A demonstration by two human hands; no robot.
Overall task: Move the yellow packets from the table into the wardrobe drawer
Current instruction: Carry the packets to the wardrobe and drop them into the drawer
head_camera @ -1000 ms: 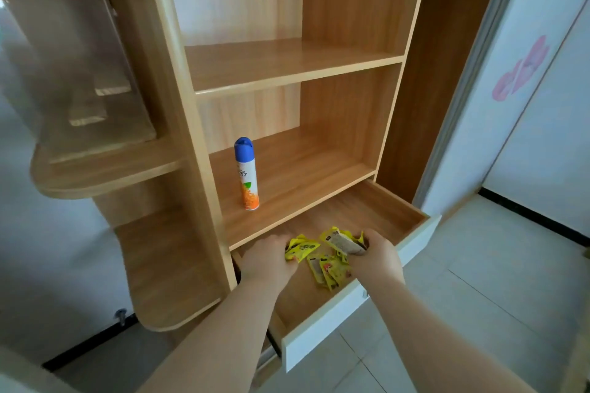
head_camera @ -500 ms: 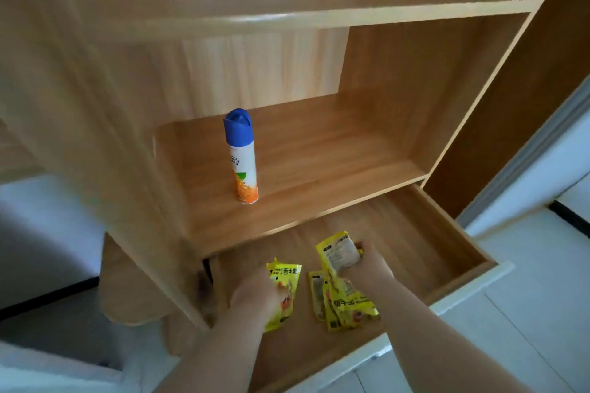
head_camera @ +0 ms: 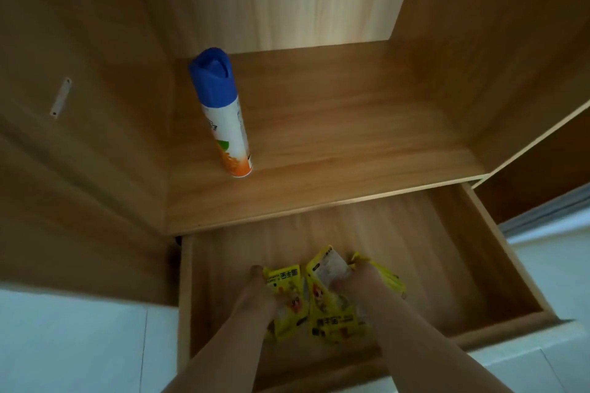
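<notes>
Warm wood-grain panels fill the view: a wardrobe shelf carries an upright blue-capped spray can, and below it the wardrobe drawer stands pulled out over a pale tiled floor. The yellow packets are inside the drawer, bunched near its front middle; no bench shows. Both hands reach down among them. The right hand has its fingers curled round a few, with packets sticking out on either side of it. The left hand lies over the leftmost packet, but blur hides whether its fingers pinch it or merely press it flat.

These look like thin foil sachets: light, limp and slick, likely to slide over one another and fan out of a loose hold. A pinch across the sealed edges, or a scoop under the whole bunch, seems safest. Most lie flat with their long axes running roughly front to back along the drawer, slightly splayed. One by the right hand tips upward, its pale printed back facing the camera.
</notes>
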